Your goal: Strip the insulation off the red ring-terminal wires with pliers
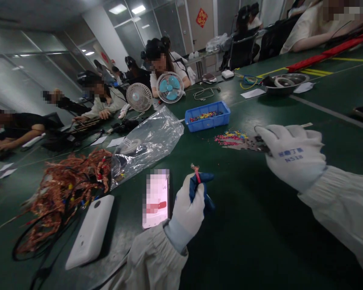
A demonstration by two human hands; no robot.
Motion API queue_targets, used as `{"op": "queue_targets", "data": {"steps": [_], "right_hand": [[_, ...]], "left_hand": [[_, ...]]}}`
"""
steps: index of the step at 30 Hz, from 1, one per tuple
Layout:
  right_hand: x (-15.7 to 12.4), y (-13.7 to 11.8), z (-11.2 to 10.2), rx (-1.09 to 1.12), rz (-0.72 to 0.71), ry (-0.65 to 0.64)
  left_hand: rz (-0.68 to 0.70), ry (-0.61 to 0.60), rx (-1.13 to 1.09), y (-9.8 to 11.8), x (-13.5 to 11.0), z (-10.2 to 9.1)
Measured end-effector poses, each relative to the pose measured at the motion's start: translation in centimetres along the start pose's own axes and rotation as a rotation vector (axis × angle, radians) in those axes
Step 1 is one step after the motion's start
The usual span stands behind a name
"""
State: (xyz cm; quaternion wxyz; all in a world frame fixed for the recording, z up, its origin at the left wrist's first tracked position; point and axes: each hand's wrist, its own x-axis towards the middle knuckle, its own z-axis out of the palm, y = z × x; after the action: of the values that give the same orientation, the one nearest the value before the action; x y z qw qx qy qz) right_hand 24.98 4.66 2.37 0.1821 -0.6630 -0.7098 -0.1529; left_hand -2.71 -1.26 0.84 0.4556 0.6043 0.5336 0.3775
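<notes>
My left hand [187,207], in a white glove with blue palm coating, pinches a short red wire [197,175] upright. Bare copper strands show at the wire's top end. To the right, my gloved right hand [295,155] is closed around a flat metal wire stripper [257,144], its jaws pointing left; most of its handles are hidden by the glove. Just beyond the jaws lies a scatter of red, yellow and blue insulation bits [231,137]. Behind them stands a blue plastic bin [208,121] with more coloured bits inside.
A heap of copper wires [59,187] lies at left, beside a clear plastic bag [157,133]. A lit phone [159,201] and a white oblong device [92,231] sit near my left arm. Farther back are two small fans [170,87], a metal bowl [280,89] and several seated people.
</notes>
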Motion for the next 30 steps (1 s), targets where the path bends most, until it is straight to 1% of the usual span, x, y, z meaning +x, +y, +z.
{"op": "queue_targets", "data": {"steps": [1, 3, 4, 6, 7, 8, 9, 10, 11, 12, 13, 14, 16, 18, 20, 22, 23, 25, 26, 27, 29, 30], "right_hand": [[0.1, 0.1, -0.9, 0.054, 0.052, 0.023], [0.2, 0.5, -2.5, 0.292, 0.206, 0.053], [0.3, 0.7, -3.1, 0.460, 0.318, 0.013], [0.1, 1.0, -3.6, 0.844, 0.527, -0.148], [0.0, 0.9, -3.4, 1.061, 0.559, -0.280], [-0.2, 0.8, -3.1, 1.259, 0.557, -0.409], [-0.5, 0.4, -2.6, 1.423, 0.515, -0.575], [-0.8, -0.1, -2.0, 1.535, 0.440, -0.782], [-1.1, -0.7, -1.4, 1.593, 0.361, -0.966], [-1.2, -1.3, -0.7, 1.608, 0.292, -1.118], [-1.1, -2.0, -0.1, 1.598, 0.284, -1.152], [-0.7, -2.5, 0.6, 1.587, 0.274, -1.126], [0.8, -3.1, 1.8, 1.586, 0.284, -0.970], [2.7, -3.0, 2.6, 1.606, 0.328, -0.819], [4.1, -2.3, 2.8, 1.643, 0.382, -0.683], [4.3, -1.8, 2.3, 1.683, 0.417, -0.602], [3.9, -1.8, 1.8, 1.705, 0.416, -0.616], [2.4, -2.5, 0.9, 1.736, 0.383, -0.743], [1.6, -3.2, 0.7, 1.748, 0.330, -0.907], [1.0, -3.9, 0.6, 1.739, 0.299, -0.984], [0.6, -5.4, 1.1, 1.703, 0.258, -1.005], [0.9, -5.8, 1.6, 1.689, 0.247, -0.967]], "left_hand": [[-0.004, -0.001, -0.005, 0.0, -0.1, 0.0], [-0.008, -0.014, -0.020, 0.0, -0.2, 0.2], [-0.009, -0.023, -0.030, 0.0, -0.3, 0.3], [0.012, -0.007, -0.047, -0.1, -0.4, 0.5], [0.015, 0.015, -0.055, -0.1, -0.4, 0.6], [0.016, 0.041, -0.075, -0.1, -0.4, 0.8], [0.016, 0.077, -0.105, -0.2, -0.5, 0.9], [0.014, 0.112, -0.137, -0.2, -0.5, 1.0], [0.014, 0.148, -0.170, -0.2, -0.5, 1.1], [0.012, 0.183, -0.199, -0.2, -0.6, 1.2], [0.010, 0.216, -0.220, -0.2, -0.6, 1.2], [0.007, 0.242, -0.235, -0.1, -0.6, 1.1], [-0.003, 0.268, -0.260, 0.0, -0.6, 1.0], [0.004, 0.288, -0.306, 0.1, -0.5, 0.8], [0.021, 0.340, -0.353, 0.2, -0.4, 0.6], [0.029, 0.406, -0.371, 0.2, -0.3, 0.5], [0.027, 0.432, -0.366, 0.1, -0.2, 0.5], [0.015, 0.477, -0.348, 0.0, -0.2, 0.6], [0.006, 0.498, -0.342, -0.1, -0.2, 0.7], [-0.002, 0.512, -0.342, -0.2, -0.1, 0.7], [-0.016, 0.518, -0.362, -0.4, -0.1, 0.7], [-0.030, 0.504, -0.370, -0.5, -0.1, 0.7]]}}
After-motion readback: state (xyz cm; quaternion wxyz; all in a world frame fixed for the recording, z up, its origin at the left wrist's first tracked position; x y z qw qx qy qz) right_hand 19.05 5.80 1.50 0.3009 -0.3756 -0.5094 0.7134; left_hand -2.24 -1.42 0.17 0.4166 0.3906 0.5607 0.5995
